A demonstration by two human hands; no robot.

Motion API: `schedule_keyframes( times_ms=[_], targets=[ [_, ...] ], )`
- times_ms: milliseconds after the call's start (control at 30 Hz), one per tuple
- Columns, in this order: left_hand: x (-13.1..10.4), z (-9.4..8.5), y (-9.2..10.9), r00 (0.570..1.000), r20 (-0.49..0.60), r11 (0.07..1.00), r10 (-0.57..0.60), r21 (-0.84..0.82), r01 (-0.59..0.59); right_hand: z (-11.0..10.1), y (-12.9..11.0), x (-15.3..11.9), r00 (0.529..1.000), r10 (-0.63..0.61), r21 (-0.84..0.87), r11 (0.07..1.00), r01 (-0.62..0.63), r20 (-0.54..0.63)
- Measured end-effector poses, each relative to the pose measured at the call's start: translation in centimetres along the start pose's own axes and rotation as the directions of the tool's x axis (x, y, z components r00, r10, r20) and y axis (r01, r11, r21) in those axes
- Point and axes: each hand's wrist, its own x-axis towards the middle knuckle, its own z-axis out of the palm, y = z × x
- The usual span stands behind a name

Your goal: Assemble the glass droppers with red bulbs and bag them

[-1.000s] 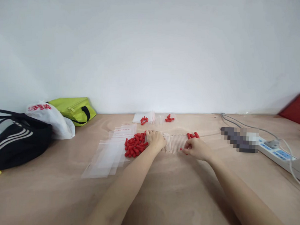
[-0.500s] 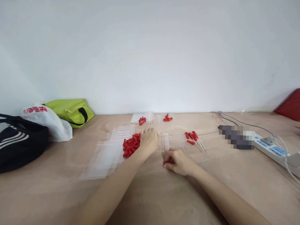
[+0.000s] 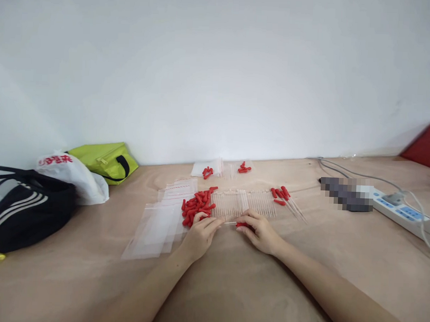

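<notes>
Pinched in the curled left hand (image 3: 202,232), a thin, pale, straight plastic-looking tube (image 3: 229,223) pointed crosswise at the equally near right hand (image 3: 260,232), which, likewise curled, pinched a red, rubbery-looking, bulb-shaped cap (image 3: 239,224) at its other end.

The person's left hand (image 3: 201,236) and right hand (image 3: 263,233) are bare, with slim fingers (image 3: 214,224) and narrow wrists (image 3: 277,246). The left forearm (image 3: 156,283) and right forearm (image 3: 318,279) are bare too, smooth in outline and widening gradually towards the lower edge of the view. A tiny dark spot (image 3: 177,264) marks the left forearm near the wrist. The fingernails are too small to make out.
</notes>
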Motion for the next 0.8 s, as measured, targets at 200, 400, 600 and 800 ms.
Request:
schedule_keyframes(
  times_ms=[200,400,600,800],
  targets=[
    [-0.06,-0.09,0.01,1.000,-0.016,1.000,0.007,0.017,-0.007,0.15,-0.10,-0.07,0.999,-0.004,0.007,1.000,0.004,-0.045],
    [-0.02,-0.31,0.00,1.000,-0.006,0.999,0.027,0.031,-0.027,0.03,-0.64,0.06,0.999,0.025,0.060,0.998,-0.024,-0.022],
    [-0.08,-0.36,0.11,0.999,-0.017,0.999,0.049,0.016,-0.048,0.21,-0.29,0.07,1.000,-0.008,0.086,0.996,0.009,-0.017],
    [-0.22,-0.12,-0.17,0.998,0.005,0.998,0.062,0.016,-0.062,0.29,-0.22,0.06,0.997,-0.055,0.092,0.994,0.060,-0.048]
  ],
)
